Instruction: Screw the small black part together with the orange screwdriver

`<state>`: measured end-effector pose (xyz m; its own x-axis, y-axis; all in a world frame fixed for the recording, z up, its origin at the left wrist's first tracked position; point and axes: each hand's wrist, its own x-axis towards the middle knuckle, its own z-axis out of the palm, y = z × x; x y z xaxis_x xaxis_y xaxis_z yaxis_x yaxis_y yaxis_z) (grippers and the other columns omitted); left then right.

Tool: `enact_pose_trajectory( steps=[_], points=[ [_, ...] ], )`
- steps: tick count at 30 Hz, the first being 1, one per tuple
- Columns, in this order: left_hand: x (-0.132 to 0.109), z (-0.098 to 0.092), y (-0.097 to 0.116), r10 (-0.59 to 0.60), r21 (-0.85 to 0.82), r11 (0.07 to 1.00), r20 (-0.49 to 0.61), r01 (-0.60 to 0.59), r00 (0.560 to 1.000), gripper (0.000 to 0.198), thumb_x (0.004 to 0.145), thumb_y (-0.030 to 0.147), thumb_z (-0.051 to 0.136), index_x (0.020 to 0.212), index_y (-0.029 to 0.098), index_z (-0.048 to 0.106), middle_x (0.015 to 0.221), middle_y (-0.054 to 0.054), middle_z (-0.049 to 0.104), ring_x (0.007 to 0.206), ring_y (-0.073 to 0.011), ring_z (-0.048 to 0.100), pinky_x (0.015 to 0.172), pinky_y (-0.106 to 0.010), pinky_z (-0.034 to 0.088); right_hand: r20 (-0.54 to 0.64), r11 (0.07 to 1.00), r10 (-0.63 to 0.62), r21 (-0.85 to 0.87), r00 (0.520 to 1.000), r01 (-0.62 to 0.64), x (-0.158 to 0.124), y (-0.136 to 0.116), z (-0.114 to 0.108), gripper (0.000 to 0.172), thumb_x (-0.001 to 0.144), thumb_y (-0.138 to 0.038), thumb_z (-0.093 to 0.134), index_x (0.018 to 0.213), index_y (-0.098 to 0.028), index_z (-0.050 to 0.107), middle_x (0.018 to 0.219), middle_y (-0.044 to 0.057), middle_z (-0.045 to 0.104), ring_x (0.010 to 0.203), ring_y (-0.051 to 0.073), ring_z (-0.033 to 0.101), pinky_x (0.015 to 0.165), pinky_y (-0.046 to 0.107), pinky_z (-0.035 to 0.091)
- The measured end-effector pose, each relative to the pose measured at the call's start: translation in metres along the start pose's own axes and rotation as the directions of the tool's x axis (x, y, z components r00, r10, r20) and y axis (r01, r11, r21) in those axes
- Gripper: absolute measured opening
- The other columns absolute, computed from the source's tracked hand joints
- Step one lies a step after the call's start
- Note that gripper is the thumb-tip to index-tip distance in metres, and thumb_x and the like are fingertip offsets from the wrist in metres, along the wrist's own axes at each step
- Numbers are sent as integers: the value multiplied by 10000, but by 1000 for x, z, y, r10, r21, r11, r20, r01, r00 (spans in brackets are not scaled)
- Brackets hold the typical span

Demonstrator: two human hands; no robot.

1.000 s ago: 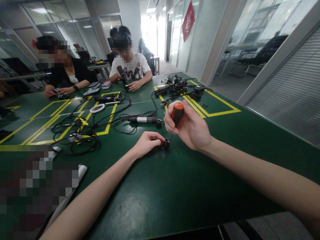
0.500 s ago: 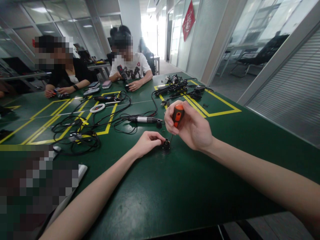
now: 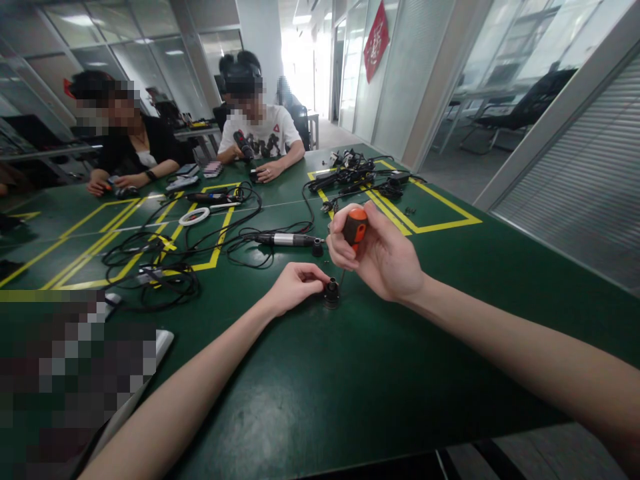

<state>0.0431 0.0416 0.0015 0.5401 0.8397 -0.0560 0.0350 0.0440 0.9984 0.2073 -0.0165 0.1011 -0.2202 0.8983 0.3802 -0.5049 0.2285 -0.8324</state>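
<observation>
black fitting (image 3: pixel 331 293) on green table (image 3: pixel 380 380), glass partitions (image 3: pixel 147 70) beyond

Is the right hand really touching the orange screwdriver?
Touching. The head view shows the right hand wrapped around the orange-and-black screwdriver.

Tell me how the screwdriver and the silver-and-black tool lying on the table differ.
Colour: the screwdriver has an orange and black handle, while the silver-and-black tool shows no orange.
Shape: the screwdriver's handle looks short and rounded; the tool's body is long and slim.
Pose: the screwdriver is held handle up in the right grip; the tool lies flat on the table.
Both have black on them.
</observation>
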Motion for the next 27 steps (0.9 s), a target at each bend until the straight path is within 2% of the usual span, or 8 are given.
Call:
enact_pose_trajectory(
  steps=[16, 21, 27],
  points=[
    [0, -1, 2, -5, 25, 1000, 41, 4, 999, 113, 685, 164, 725, 751, 145, 815, 868, -67, 838, 814, -193, 758, 878, -312, 579, -25, 999, 5, -35, 1000, -6, 0, 0, 1, 512, 943, -700, 623, 793, -210, 637, 543, -52, 431, 483, 101, 345, 478, 250, 315],
    [0, -1, 1, 3, 19, 1000, 12, -3, 1000, 130, 680, 148, 711, 748, 145, 822, 837, -62, 832, 783, -181, 748, 848, -299, 578, -23, 1000, -2, -29, 1000, 2, 0, 1, 0, 519, 942, -702, 627, 793, -205, 637, 535, -53, 433, 478, 99, 361, 476, 248, 316],
    [0, -1, 1, -3, 20, 1000, 31, 2, 1000, 131, 677, 148, 705, 746, 141, 817, 841, -63, 835, 785, -185, 752, 861, -306, 578, -22, 997, -14, -70, 1000, 13, 0, 1, 1, 528, 949, -725, 582, 813, -216, 618, 536, -59, 420, 472, 99, 349, 473, 254, 317]
  ],
)
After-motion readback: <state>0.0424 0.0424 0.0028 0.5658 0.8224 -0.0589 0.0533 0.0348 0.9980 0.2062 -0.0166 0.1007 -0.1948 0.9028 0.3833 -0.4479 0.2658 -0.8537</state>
